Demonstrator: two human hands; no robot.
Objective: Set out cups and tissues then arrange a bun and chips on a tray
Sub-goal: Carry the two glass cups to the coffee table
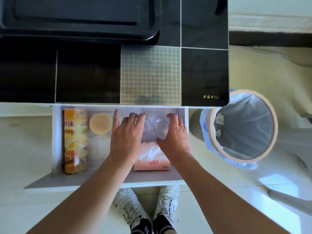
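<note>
We look straight down at an open white drawer [54,142] in the lower middle of the frame, pulled out from under a black glass bench [204,71]. Our left hand [128,134] curls over one clear glass cup [146,126] at the drawer's far side, fingers arched over its rim. Our right hand [175,134] curls round a second clear cup [162,127] just beside the first, thumb on its near side and fingers hooked over the far edge. The two cups stand touching or nearly so; we cannot tell which.

Just below the hands in the frame lies a pink tissue pack [152,164], white tissue puffing out of its top, partly hidden by our right wrist. At the drawer's left side a tall orange chips canister [74,141] lies lengthwise. To its right, near the far wall, sits a round pale bun [101,123] in clear wrapping.

In the upper left of the frame a black tray [101,29] rests on the bench. At the right, on the floor, stands a round bin [243,127] lined with a bluish bag, crumpled paper inside. White sneakers [146,205] show at the bottom centre.
</note>
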